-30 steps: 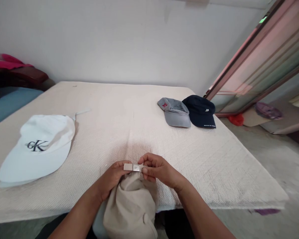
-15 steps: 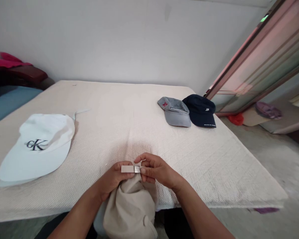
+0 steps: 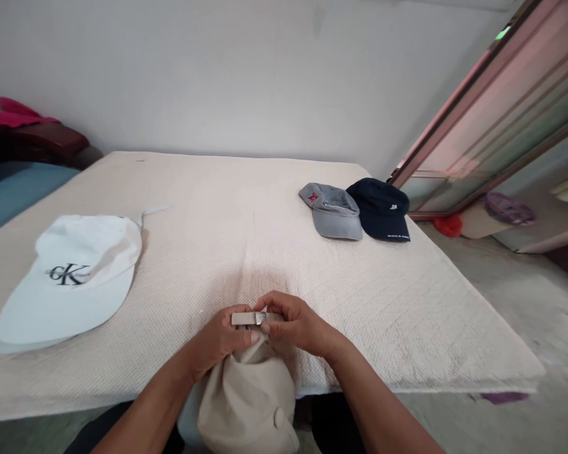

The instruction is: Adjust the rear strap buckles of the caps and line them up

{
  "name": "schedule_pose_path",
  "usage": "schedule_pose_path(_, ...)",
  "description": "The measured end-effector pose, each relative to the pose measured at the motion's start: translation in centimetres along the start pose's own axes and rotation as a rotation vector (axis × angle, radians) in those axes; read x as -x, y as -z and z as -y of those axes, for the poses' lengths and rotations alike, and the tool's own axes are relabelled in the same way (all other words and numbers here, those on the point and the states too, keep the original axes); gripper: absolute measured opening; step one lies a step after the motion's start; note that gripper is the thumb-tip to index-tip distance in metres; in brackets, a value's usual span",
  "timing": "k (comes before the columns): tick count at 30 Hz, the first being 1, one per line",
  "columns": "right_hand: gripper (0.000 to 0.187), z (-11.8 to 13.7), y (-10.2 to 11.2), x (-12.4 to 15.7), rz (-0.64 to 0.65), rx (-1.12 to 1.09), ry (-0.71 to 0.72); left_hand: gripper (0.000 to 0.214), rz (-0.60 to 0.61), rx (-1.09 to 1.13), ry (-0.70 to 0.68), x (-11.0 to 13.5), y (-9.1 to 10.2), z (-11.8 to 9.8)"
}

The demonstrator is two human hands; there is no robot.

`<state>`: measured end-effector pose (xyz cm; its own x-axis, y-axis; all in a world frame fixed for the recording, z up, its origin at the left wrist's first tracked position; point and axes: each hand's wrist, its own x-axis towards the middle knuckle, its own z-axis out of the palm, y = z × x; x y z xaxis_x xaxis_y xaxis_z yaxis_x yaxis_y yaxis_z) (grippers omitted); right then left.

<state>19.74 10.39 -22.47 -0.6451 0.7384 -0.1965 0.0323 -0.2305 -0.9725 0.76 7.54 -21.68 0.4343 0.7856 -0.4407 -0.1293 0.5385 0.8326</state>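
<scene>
A beige cap (image 3: 248, 397) hangs over the near edge of the bed, crown towards me. Its back strap (image 3: 242, 318) with a small metal buckle is held up between both hands. My left hand (image 3: 220, 340) pinches the strap's left part with closed fingers. My right hand (image 3: 296, 325) is closed on the buckle end, thumb and fingertips pressed together. The two hands touch each other above the cap.
A cream textured bedspread (image 3: 246, 239) covers the bed. A white cap (image 3: 71, 277) with a dark logo lies at the left. A grey cap (image 3: 334, 214) and a navy cap (image 3: 383, 211) lie side by side at the far right. Beyond the right edge is bare floor (image 3: 525, 302).
The strap has been drawn a little to the left through the buckle, and both hands have sunk slightly closer to the cap. The other caps have not moved.
</scene>
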Motion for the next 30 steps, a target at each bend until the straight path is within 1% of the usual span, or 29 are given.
schedule_pose_path(1,0.025,0.0,0.0,0.0,-0.013,0.028,0.004,0.024,0.004,-0.004,-0.006,0.0,0.0,0.1)
schedule_pose_path(3,0.024,0.0,0.1,0.0,-0.023,0.038,0.009,0.022,-0.027,-0.011,-0.02,0.0,0.0,0.2)
schedule_pose_path(5,0.025,0.2,0.1,0.0,-0.019,-0.005,0.006,0.02,-0.052,-0.012,-0.036,0.0,-0.1,0.2)
schedule_pose_path(8,0.026,0.6,0.0,0.1,0.007,-0.075,-0.018,0.018,-0.044,0.017,-0.041,0.1,-0.3,0.2)
schedule_pose_path(14,0.026,1.3,-0.1,0.3,-0.006,-0.108,-0.047,0.017,-0.132,0.102,-0.046,-0.1,-0.5,0.2)
schedule_pose_path(18,0.021,0.9,0.7,0.6,-0.018,-0.132,-0.082,0.016,-0.125,0.119,-0.012,-0.2,-0.4,0.2)
schedule_pose_path(22,0.014,-0.1,1.3,0.8,-0.059,-0.184,-0.071,0.016,-0.109,0.138,-0.005,-0.1,-0.3,0.1)
schedule_pose_path(25,0.013,-0.7,1.0,0.5,-0.095,-0.259,-0.052,0.015,-0.104,0.138,-0.024,0.0,-0.3,0.1)
schedule_pose_path(28,0.014,-0.7,0.3,0.0,-0.132,-0.253,-0.029,0.021,-0.101,0.252,-0.003,0.3,-0.3,0.2)
schedule_pose_path(30,0.015,-0.4,0.0,-0.2,-0.161,-0.25,-0.023,0.023,-0.078,0.332,0.02,0.4,-0.3,0.3)
